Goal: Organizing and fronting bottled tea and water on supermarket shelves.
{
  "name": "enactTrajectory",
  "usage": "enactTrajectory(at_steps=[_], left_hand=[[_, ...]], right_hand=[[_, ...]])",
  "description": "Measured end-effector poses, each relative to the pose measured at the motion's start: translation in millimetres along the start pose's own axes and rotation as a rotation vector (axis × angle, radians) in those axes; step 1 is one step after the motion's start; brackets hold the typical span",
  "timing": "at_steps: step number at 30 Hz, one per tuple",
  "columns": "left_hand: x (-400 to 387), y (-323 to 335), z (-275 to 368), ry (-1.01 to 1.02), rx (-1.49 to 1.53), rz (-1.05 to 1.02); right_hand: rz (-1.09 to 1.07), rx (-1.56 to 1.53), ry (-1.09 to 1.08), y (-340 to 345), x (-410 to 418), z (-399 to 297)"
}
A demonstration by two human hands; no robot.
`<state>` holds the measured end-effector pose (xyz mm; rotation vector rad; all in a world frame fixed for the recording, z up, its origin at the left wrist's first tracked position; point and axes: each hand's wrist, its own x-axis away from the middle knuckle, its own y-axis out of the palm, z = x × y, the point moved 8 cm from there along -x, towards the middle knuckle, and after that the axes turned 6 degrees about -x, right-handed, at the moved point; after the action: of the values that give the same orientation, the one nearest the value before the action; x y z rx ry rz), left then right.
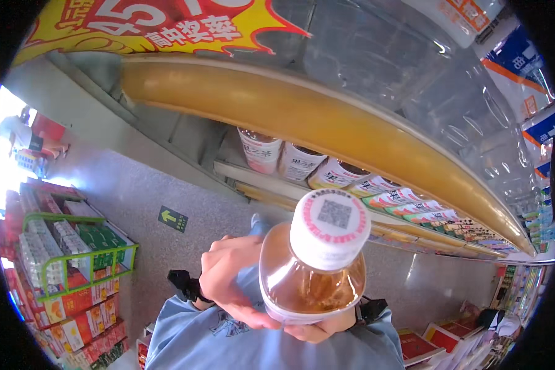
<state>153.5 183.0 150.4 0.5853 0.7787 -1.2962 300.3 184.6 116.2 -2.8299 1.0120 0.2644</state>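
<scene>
A clear plastic bottle of amber drink (pixel 312 286) with a white printed cap (pixel 330 226) stands close to the camera, its cap towards me. My left hand (pixel 233 286) holds it from the left, with the thumb at the lower side and the fingers partly behind it. Below and to the right, my right hand (pixel 326 326) is also on the bottle, mostly hidden by it. Both wrists wear black bands. Beyond the bottle, similar drink bottles with white labels (pixel 303 162) stand in a row on a store shelf (pixel 261 178).
A yellow shelf edge (pixel 259 106) curves across above the hands, with large wrapped clear bottles (pixel 425 60) over it. Left are a green-framed display rack (pixel 90 259) and stacked cartons (pixel 81 323). A floor arrow sign (pixel 173 218) lies in the aisle. People are far left and lower right.
</scene>
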Motion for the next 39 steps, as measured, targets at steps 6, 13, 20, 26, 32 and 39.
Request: enactTrajectory(at_steps=[6,13,20,26,32,39], left_hand=[[1,9,-4,-0.08,-0.084,-0.142],[-6,-7,-38,-0.088,-0.184,-0.17],[-27,-62,-107,-0.458,-0.536,0.487],[-52,-75,-131,-0.407,-0.494,0.5],[-27,-65,-101,-0.27,-0.565,0.576],[-62,-62,-153,-0.461,-0.232,0.344]], right_hand=[[0.241,0.146,-0.069,-29,-15,12],[0.227,-0.163,-0.252,-37,-29,46],[0.115,-0.044,-0.159,-40,-34,81],[0.207,0.158,-0.171,-43,-40,93],[0.254,0.251,-0.215,-48,-53,73],[0.235,0.207,-0.239,-43,-68,65]])
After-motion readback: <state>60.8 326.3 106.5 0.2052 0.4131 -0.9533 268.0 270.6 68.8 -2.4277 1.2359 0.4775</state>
